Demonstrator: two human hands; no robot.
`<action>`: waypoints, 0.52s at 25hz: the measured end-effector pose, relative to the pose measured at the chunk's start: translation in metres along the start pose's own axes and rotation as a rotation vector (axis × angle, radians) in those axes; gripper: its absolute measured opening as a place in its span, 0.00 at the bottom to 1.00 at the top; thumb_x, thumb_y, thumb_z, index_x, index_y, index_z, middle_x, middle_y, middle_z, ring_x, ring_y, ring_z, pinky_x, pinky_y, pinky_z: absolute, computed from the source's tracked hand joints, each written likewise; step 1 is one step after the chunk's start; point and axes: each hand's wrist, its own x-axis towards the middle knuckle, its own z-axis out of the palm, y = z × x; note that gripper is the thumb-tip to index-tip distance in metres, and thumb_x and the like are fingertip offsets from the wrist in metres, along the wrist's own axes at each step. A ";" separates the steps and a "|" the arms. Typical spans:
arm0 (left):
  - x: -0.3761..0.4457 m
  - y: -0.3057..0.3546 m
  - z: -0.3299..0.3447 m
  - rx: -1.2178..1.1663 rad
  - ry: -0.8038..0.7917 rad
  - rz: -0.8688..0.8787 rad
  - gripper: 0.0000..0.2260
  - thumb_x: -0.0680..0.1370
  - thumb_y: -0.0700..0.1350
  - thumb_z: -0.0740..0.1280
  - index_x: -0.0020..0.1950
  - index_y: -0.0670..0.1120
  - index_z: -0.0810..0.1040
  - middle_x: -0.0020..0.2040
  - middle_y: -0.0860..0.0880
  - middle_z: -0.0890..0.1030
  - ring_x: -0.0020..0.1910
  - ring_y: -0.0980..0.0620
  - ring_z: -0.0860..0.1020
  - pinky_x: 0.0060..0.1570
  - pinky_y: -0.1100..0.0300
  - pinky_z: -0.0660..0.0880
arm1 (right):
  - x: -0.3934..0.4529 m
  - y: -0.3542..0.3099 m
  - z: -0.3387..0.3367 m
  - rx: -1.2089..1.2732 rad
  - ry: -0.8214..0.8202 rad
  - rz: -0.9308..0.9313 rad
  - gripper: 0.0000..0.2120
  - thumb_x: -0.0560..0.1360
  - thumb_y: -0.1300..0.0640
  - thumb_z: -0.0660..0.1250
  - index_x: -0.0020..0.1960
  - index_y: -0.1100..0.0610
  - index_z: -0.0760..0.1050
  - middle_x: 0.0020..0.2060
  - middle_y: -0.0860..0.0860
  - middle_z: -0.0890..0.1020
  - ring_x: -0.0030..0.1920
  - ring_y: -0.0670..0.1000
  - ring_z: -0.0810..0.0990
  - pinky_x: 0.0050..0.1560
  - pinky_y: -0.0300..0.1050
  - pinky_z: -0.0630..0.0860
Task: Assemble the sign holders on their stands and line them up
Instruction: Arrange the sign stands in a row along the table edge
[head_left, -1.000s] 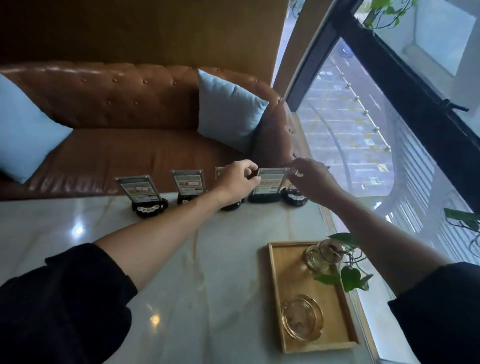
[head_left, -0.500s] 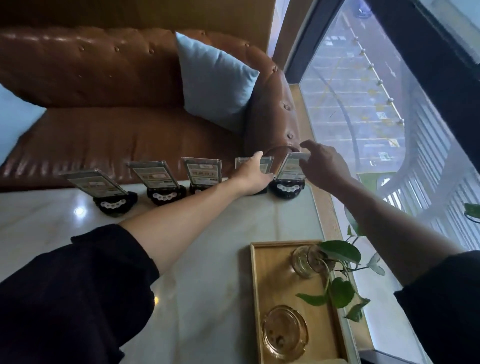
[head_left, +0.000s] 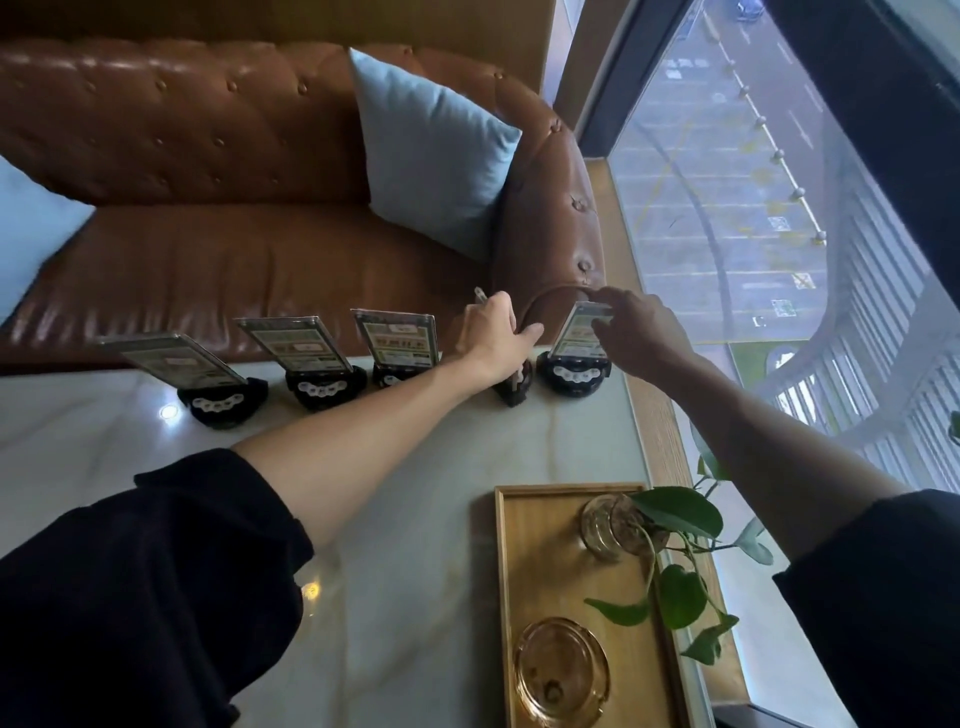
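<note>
Several clear sign holders on black stands line the far edge of the marble table. From the left stand the first sign holder, the second sign holder and the third sign holder. My left hand is wrapped around the fourth sign holder, hiding most of it; only its top corner and black stand show. My right hand pinches the top edge of the rightmost sign holder, which sits in its stand.
A wooden tray at the near right carries a glass vase with a green plant and an amber glass ashtray. A brown leather sofa with a blue cushion lies beyond the table. A window runs along the right.
The view has tilted down and drawn closer to the row. My left hand has closed further over the fourth sign holder. My right hand stays at the rightmost holder's top edge.
</note>
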 end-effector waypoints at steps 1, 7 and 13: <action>0.000 -0.003 -0.001 0.042 -0.002 0.035 0.08 0.75 0.49 0.69 0.43 0.45 0.76 0.43 0.44 0.83 0.45 0.41 0.80 0.39 0.56 0.70 | 0.002 0.001 0.000 -0.028 -0.001 0.005 0.21 0.73 0.57 0.63 0.66 0.46 0.74 0.52 0.62 0.83 0.49 0.65 0.80 0.44 0.52 0.76; 0.006 -0.013 -0.010 0.208 0.003 0.230 0.10 0.73 0.33 0.65 0.49 0.44 0.68 0.42 0.41 0.82 0.40 0.36 0.80 0.33 0.50 0.72 | 0.004 0.006 0.000 -0.150 0.046 0.005 0.21 0.75 0.60 0.61 0.67 0.51 0.74 0.48 0.62 0.81 0.46 0.65 0.79 0.41 0.51 0.76; 0.020 -0.017 -0.016 0.262 -0.047 0.278 0.09 0.73 0.34 0.68 0.49 0.46 0.79 0.48 0.43 0.84 0.46 0.40 0.81 0.39 0.55 0.71 | 0.008 0.008 0.000 -0.299 0.110 -0.152 0.14 0.77 0.62 0.62 0.62 0.57 0.76 0.54 0.60 0.79 0.52 0.64 0.76 0.46 0.54 0.71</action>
